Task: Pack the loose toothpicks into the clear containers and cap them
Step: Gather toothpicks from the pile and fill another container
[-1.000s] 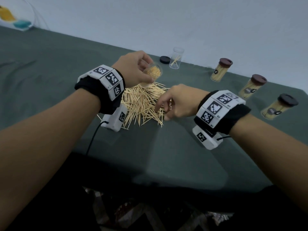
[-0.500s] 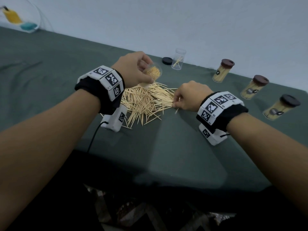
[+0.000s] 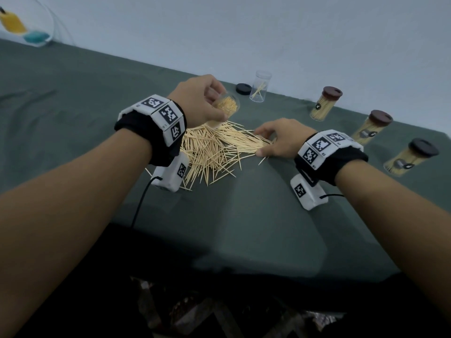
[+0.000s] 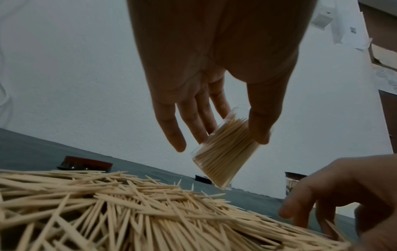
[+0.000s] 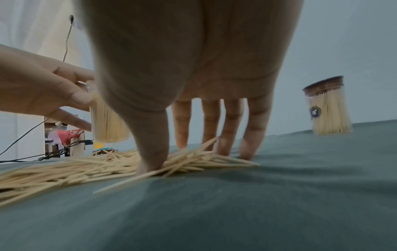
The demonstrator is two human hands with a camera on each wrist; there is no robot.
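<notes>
Head view: right hand point(image 3: 280, 140) spread on toothpicks point(image 3: 214, 152)

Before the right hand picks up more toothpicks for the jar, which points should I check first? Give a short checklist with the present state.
1. Left hand holds the open jar firmly: ok, thumb and fingers pinch it.
2. Jar held off the table, mouth uncapped: ok.
3. Room left in the jar: cannot tell; it looks nearly full.
4. Right hand on the toothpick pile: ok, fingertips press into its edge.
5. Bundle gathered and aligned: not ok, the sticks lie crossed.
6. Cap within reach: ok, beside the nearly empty jar.
</notes>
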